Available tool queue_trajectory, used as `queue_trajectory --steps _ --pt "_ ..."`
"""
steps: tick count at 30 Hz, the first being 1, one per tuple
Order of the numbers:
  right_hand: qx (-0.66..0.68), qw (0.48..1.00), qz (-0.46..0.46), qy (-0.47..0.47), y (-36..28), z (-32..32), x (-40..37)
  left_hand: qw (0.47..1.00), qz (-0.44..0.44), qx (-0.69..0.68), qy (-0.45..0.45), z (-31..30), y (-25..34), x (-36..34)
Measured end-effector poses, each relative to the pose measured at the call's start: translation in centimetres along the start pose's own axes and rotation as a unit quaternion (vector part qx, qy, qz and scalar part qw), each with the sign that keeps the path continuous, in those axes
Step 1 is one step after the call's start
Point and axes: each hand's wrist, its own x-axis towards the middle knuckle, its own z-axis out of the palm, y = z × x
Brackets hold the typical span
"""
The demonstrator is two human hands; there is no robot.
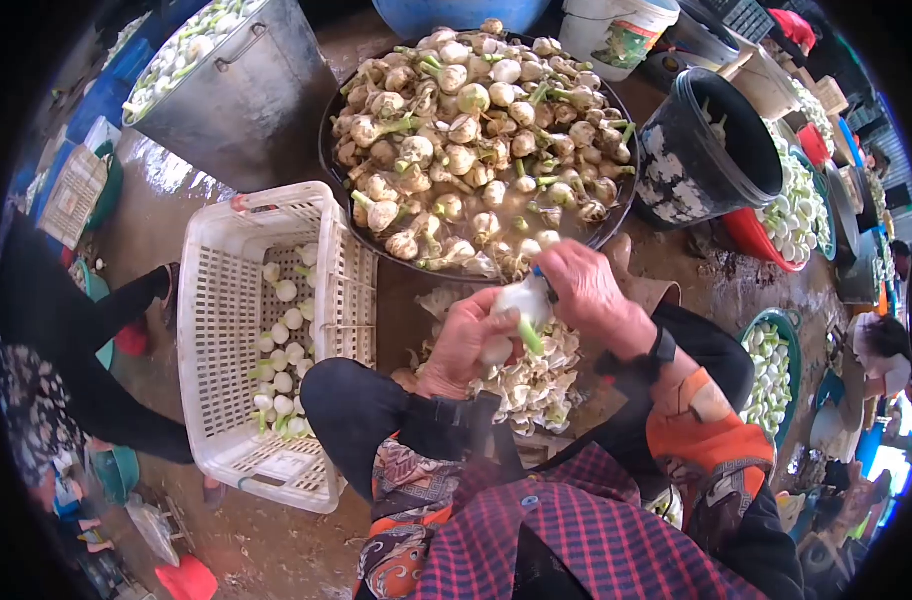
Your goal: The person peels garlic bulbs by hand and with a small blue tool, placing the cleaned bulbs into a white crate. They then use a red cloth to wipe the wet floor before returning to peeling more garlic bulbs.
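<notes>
My left hand [463,342] grips a white bulb [519,302] with a short green stalk, held over my lap. My right hand [586,290] is closed on a small knife whose blade touches the top of the same bulb; the knife is mostly hidden by the fingers. Under both hands lies a heap of white peelings [536,385]. Just beyond my hands a big round dark basin [328,130] holds a mound of unpeeled, muddy bulbs [471,130] with green stems.
A white plastic crate [216,330] to my left holds several peeled bulbs. A metal tub [246,90] stands far left, a black bucket [696,150] to the right, more bowls of peeled bulbs [791,215] beyond. Another person's dark-clad leg [86,330] is at left. The ground is wet mud.
</notes>
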Motion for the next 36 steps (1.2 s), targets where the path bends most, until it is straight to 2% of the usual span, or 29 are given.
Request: queue_trajectory --steps 2,3,4,6,8,10,11,12,14,16,17,20,22,24,26,27,28,30,31,34,35,36 --pt "0.017 0.999 -0.018 -0.027 1.8 -0.6 1.0 0.995 -0.044 0.067 -0.063 0.8 -0.1 -0.4" --pt "-0.001 0.998 -0.002 -0.055 2.6 -0.4 1.4 0.99 -0.094 0.059 -0.089 1.1 -0.3 -0.4" --pt "0.005 0.999 -0.001 -0.048 3.1 0.1 1.8 0.983 -0.11 0.079 -0.122 0.7 -1.3 -0.1" --pt "0.034 0.991 0.022 -0.126 3.7 1.9 1.7 0.986 -0.101 0.067 -0.117 1.4 -1.8 0.0" --pt "0.063 0.921 0.165 -0.347 2.7 1.7 1.4 0.999 -0.048 0.006 -0.023 2.4 -1.6 -0.1" --pt "0.089 0.947 0.185 -0.245 3.6 1.6 -1.1 0.998 0.003 -0.033 0.046 1.9 -1.5 0.3" --pt "0.147 0.952 0.179 -0.198 3.8 0.8 -1.6 0.998 0.008 -0.048 0.039 1.3 -1.4 0.2" --pt "0.321 0.884 0.298 -0.167 2.7 -0.9 -1.5 0.998 0.012 -0.062 0.031 0.9 -1.2 0.2" --pt "0.476 0.817 0.309 -0.096 0.3 -2.9 -1.8 0.997 0.01 -0.06 0.042 0.6 -1.3 0.5" --pt "0.427 0.855 0.286 -0.067 -1.3 -3.2 -2.0 0.998 0.007 -0.041 0.038 1.0 -1.6 0.8" --pt "0.354 0.9 0.252 -0.044 -0.9 -2.6 -2.2 0.999 0.01 -0.024 0.033 1.3 -1.7 0.8" --pt "0.31 0.915 0.258 -0.006 -0.6 -1.4 -2.0 1.0 0.003 0.022 0.021 1.3 -1.4 0.2" --pt "0.227 0.957 0.18 0.023 0.4 -0.9 0.0 0.997 -0.029 0.064 -0.026 1.5 -1.2 -0.2" --pt "0.218 0.964 0.15 0.035 1.3 0.3 1.8 0.994 -0.038 0.082 -0.063 1.9 -1.2 -0.3" --pt "0.294 0.931 0.214 0.0 1.9 2.0 2.7 0.989 -0.06 0.093 -0.094 1.6 -1.3 -0.4" --pt "0.356 0.895 0.25 -0.102 2.6 2.8 2.5 0.992 -0.025 0.097 -0.082 1.3 -1.8 -0.3" --pt "0.369 0.901 0.187 -0.132 2.9 3.5 1.8 0.998 -0.02 0.052 -0.03 1.0 -2.1 -0.2" --pt "0.342 0.905 0.148 -0.206 3.5 3.1 -0.1 0.997 -0.008 -0.039 0.072 0.6 -2.1 0.4" --pt "0.438 0.826 0.253 -0.248 3.9 2.2 -1.2 0.993 0.028 -0.029 0.113 0.7 -2.2 0.7" --pt "0.515 0.794 0.267 -0.184 -0.5 -1.7 -2.6 0.983 0.049 0.0 0.174 0.9 -1.8 0.8" --pt "0.495 0.83 0.204 -0.155 -0.9 -0.2 -3.9 0.976 0.06 0.045 0.205 0.8 -2.3 1.3" --pt "0.343 0.914 0.173 -0.128 -2.6 -0.3 -3.6 0.956 0.076 0.133 0.249 0.1 -3.0 1.6"
